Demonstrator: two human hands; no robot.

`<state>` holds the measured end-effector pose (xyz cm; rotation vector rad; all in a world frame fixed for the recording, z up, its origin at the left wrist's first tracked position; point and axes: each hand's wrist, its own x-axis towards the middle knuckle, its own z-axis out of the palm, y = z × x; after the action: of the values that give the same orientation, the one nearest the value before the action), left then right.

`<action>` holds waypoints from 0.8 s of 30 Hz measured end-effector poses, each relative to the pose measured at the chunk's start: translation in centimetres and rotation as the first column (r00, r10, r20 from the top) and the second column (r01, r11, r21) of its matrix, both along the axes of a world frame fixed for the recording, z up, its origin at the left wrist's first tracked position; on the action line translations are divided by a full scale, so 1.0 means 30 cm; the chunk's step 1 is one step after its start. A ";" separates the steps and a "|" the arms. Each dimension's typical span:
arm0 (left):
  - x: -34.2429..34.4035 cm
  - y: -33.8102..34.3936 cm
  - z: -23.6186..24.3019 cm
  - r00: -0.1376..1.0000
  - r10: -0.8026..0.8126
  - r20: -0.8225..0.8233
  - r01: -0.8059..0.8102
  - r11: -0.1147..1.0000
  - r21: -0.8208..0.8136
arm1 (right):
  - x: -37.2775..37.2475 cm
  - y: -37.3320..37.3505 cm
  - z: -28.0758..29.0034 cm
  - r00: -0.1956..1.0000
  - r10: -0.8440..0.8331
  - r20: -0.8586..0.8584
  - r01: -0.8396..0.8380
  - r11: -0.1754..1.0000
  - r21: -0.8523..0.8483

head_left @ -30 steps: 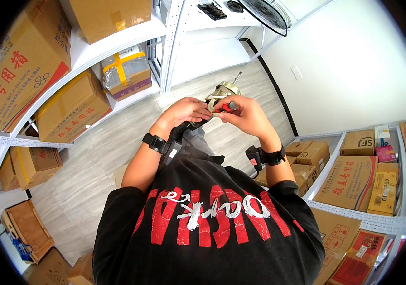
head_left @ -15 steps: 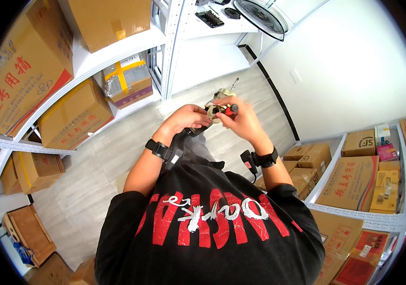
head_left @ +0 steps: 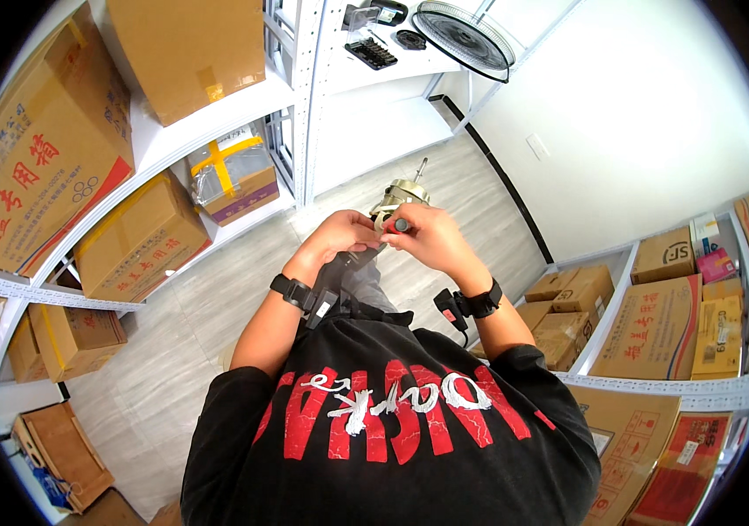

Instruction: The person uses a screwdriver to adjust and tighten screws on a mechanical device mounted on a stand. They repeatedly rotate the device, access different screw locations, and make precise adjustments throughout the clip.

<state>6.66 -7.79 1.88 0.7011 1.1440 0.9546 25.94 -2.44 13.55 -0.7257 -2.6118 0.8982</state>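
Observation:
A pale metal fan-motor assembly [head_left: 403,192] with a thin shaft sits atop a dark neck [head_left: 350,261] at the middle of the view. My left hand [head_left: 339,235] has its fingers bent against the assembly's lower left side, gripping it, though the fingertips are partly hidden. My right hand [head_left: 434,238] is closed around a red-and-black screwdriver handle [head_left: 402,225] at the assembly's near side; the tool's tip is hidden. Both wrists wear black strapped devices.
White shelving with cardboard boxes [head_left: 142,245] lines the left, and more boxes [head_left: 646,330] fill shelves at lower right. On the far shelf are a black bit case [head_left: 371,53] and a round fan grille [head_left: 462,40]. A wooden box [head_left: 63,451] stands at lower left. A white wall bounds the right.
The whole view has shifted, so shelves, motor and hands appear lower. My right hand and the screwdriver handle have moved slightly left relative to the motor; both hands keep their hold.

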 end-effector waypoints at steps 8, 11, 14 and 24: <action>0.009 0.003 -0.038 0.995 0.083 -0.052 -0.081 0.996 0.038 | -0.023 -0.029 -0.011 0.984 -0.040 -0.175 -0.034 0.915 -0.401; 0.011 0.007 -0.049 0.995 0.095 -0.034 -0.093 0.995 0.047 | -0.032 -0.027 0.018 0.981 0.065 -0.184 -0.116 0.951 -0.288; 0.016 0.003 -0.021 0.995 0.084 -0.061 -0.081 0.995 0.055 | -0.016 0.008 0.002 0.986 0.138 -0.096 -0.150 0.979 -0.135; 0.003 0.007 -0.002 0.994 0.033 -0.108 -0.034 0.999 -0.002 | -0.011 -0.012 -0.021 0.996 0.060 -0.071 -0.067 0.992 -0.110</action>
<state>6.76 -7.57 1.81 0.7393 1.2560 0.9516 25.62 -2.80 12.93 -0.6312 -2.5546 1.0772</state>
